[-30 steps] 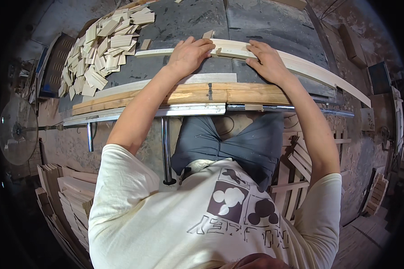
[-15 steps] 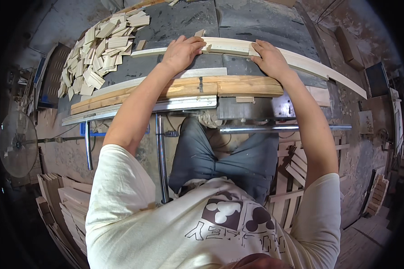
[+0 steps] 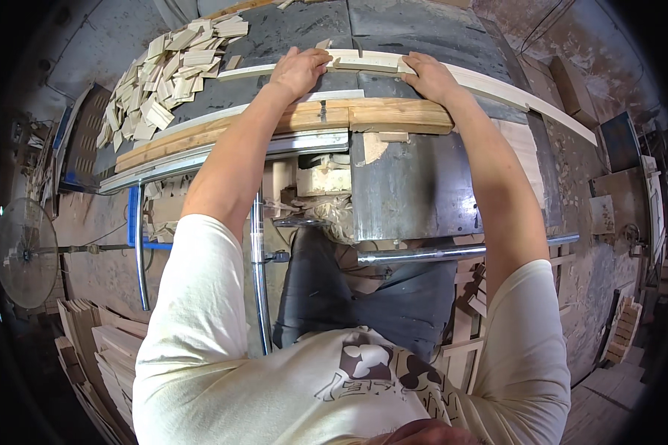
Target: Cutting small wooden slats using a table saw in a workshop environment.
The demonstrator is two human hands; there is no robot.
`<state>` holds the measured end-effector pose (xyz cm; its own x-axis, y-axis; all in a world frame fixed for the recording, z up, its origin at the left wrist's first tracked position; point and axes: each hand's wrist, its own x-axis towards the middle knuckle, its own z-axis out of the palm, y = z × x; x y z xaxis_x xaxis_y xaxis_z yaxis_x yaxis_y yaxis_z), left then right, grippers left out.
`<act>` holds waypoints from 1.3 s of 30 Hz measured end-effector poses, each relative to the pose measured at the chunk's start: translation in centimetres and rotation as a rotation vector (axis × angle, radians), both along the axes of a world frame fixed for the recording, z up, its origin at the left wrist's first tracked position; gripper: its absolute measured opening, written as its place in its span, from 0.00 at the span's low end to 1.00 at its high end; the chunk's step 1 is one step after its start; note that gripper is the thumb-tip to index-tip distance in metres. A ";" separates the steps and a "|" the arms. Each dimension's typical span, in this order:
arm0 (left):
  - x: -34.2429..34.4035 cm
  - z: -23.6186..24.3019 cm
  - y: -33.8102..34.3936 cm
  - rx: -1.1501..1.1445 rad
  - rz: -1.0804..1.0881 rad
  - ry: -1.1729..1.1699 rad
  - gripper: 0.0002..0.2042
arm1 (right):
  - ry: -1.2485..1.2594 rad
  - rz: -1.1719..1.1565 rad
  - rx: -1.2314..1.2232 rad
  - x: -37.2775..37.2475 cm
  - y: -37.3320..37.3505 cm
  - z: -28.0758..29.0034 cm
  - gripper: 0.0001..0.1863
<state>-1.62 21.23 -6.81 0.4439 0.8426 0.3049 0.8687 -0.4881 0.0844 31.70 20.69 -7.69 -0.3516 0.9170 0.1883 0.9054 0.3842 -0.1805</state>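
Note:
Both my arms reach forward over a dark metal machine table [image 3: 416, 185]. My left hand [image 3: 300, 73] is closed over pale wooden strips [image 3: 367, 64] lying crosswise, its fingertips at a short piece in front. My right hand [image 3: 427, 76] grips the strips farther right, thumb and fingers bent round their near edge. Long pale strips [image 3: 497, 93] run out past it to the right. Nearer me lies a thick brown wooden bar [image 3: 397, 116], parallel to the strips, beside a silver metal rail [image 3: 304, 142]. My fingers partly hide the strips.
A heap of small flat wood pieces [image 3: 167, 78] covers the table's left. A round metal bar [image 3: 423, 254] crosses before my legs, with an upright metal tube [image 3: 258, 267] to its left. Stacked boards [image 3: 111, 341] stand lower left, near a round fan [image 3: 26, 252].
My hands, the strips and the brown bar with its rail have moved farther away and slightly left. More of the metal table shows on the near side.

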 end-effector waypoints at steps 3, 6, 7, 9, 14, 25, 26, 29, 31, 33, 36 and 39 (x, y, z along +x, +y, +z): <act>0.2 0.6 -0.5 -0.008 0.012 -0.004 0.16 | -0.018 0.000 0.021 0.3 -0.5 0.4 0.30; 0.4 0.6 -2.8 -0.054 0.011 0.015 0.17 | -0.008 0.019 0.070 0.6 -2.9 -0.1 0.30; 0.2 0.8 -3.5 -0.082 0.003 0.036 0.17 | -0.003 0.031 0.071 0.6 -3.9 -0.2 0.30; -0.9 1.1 -4.2 -0.061 -0.047 0.001 0.16 | 0.059 0.073 0.103 -0.1 -5.5 -0.3 0.29; 2.0 3.2 -3.9 -0.091 -0.164 0.044 0.15 | 0.120 0.055 0.073 0.6 -10.1 2.6 0.27; -4.2 10.0 -3.4 -0.433 0.122 -0.809 0.12 | 0.083 -0.021 -0.052 1.0 -12.0 6.5 0.29; -6.0 11.0 -3.4 -0.426 0.221 -1.075 0.09 | 0.084 -0.024 -0.050 1.1 -12.2 6.7 0.29; -15.5 10.8 -2.3 -0.311 0.198 -1.731 0.04 | 0.058 -0.024 -0.068 -0.1 -12.3 7.2 0.30; -19.1 9.1 -3.0 -0.294 0.178 -1.769 0.05 | 0.036 -0.008 -0.066 0.1 -12.2 6.5 0.30; -19.0 7.5 -4.7 -0.439 0.395 -1.647 0.09 | 0.038 0.001 -0.072 0.7 -12.3 6.2 0.31; -13.1 7.1 -8.1 -0.446 0.383 -1.347 0.15 | 0.042 0.002 -0.081 3.0 -10.9 6.3 0.31; -11.8 5.0 -9.6 -0.356 0.237 -0.940 0.17 | -0.209 -0.006 -0.196 0.3 -8.0 10.7 0.28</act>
<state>-13.38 11.63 -1.82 -0.0339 0.9867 0.1587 0.4473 -0.1271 0.8853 32.02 12.65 2.97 -0.3584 0.9310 -0.0687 0.9330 0.3547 -0.0603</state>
